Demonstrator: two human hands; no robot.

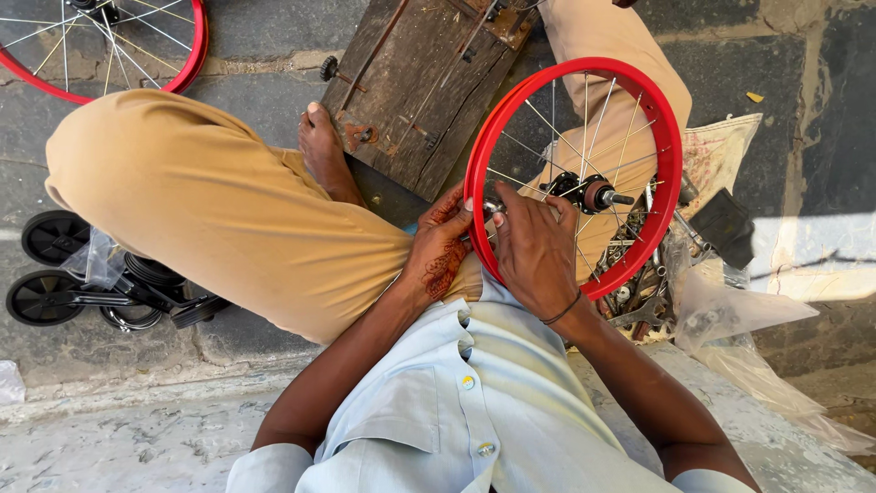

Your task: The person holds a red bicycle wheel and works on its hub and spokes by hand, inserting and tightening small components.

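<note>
Grey stone paving (274, 41) fills the background, seen from above a person seated on a low ledge in tan trousers and a pale blue shirt. At the centre, toward two o'clock, a small red bicycle wheel rim (671, 137) stands on edge across the lap, its thin silver spokes (598, 119) meeting a black hub (589, 192) with a protruding axle. The left hand (438, 246), patterned with dark reddish dye, grips the rim's lower edge at about eight o'clock on the wheel, fingers curled round it. The right hand (534, 251) lies just beside it inside the rim, fingers pressed together and pinching something small at the spokes; what it is cannot be told. Judging by its build, the wheel looks light and stiff at the rim, while the spokes look thin and bendable, so the rim or hub seems the safest hold. A weathered wooden board (420, 82) lies at twelve o'clock, black plastic wheels (50, 265) at nine, another red wheel (187, 50) at eleven.
</note>
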